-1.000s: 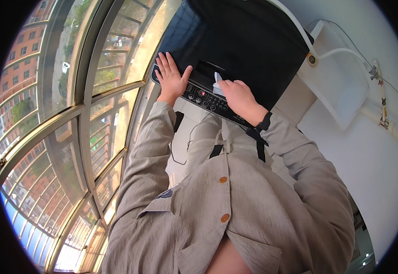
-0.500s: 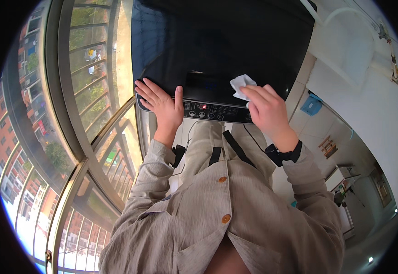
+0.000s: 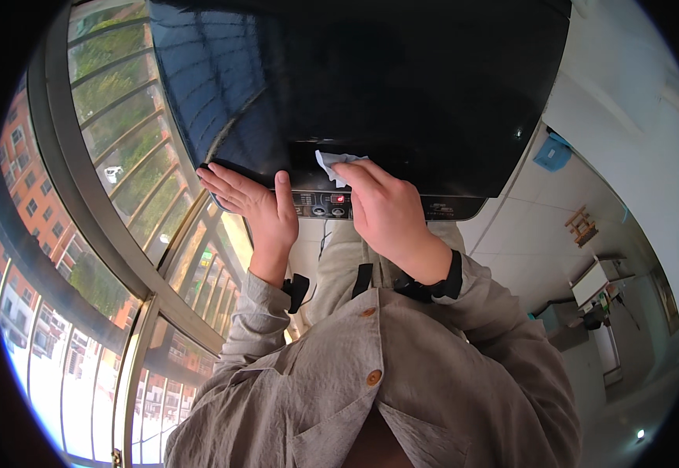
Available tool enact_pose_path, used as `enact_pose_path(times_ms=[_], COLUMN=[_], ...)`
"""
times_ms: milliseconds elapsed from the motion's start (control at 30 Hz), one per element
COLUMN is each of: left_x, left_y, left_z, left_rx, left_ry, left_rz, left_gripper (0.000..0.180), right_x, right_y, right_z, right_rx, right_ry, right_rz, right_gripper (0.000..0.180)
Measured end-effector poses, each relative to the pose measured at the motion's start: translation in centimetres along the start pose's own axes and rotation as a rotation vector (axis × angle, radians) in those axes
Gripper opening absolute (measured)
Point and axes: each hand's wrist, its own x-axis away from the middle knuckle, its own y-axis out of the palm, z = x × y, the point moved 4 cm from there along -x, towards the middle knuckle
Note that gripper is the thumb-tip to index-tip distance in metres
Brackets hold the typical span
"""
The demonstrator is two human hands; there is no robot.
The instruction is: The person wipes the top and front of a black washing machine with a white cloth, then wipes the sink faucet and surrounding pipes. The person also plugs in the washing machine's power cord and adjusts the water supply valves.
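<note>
A glossy black lid (image 3: 417, 86), apparently a washing machine's, spreads out before me. Along its near edge runs a control panel (image 3: 455, 208) with small round buttons and a lit red display (image 3: 339, 199). My left hand (image 3: 260, 214) lies flat at the near left corner, its fingers stretched out and thumb apart, over part of the panel. My right hand (image 3: 390, 210) pinches a crumpled white tissue (image 3: 327, 162) against the lid just behind the display. Its wrist and palm hide the middle of the panel.
Close on the left stands a barred window (image 3: 121, 101) in a metal frame. A blue container (image 3: 552, 153) hangs or stands at the right, by a white surface (image 3: 628, 132). Farther off on the tiled floor are a small wooden stool (image 3: 581, 226) and a white cabinet (image 3: 600, 281).
My right hand has slid the tissue left across the lid, toward my left hand. My left hand stays at the near left corner. The view has shifted and turned slightly.
</note>
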Motion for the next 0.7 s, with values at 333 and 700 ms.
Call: enact_pose_path(times_ms=[333, 700], left_x=[0.0, 0.1], left_y=[0.1, 0.1], left_z=[-0.1, -0.4], left_rx=[-0.014, -0.008], left_ry=[0.012, 0.005], left_rz=[0.01, 0.024], left_gripper=[0.113, 0.116], right_x=[-0.7, -4.0], right_y=[-3.4, 0.7], right_z=[0.6, -0.2], right_rx=[0.366, -0.249], right_ry=[0.098, 0.278], right_rz=[-0.282, -0.384], right_gripper=[0.019, 0.032])
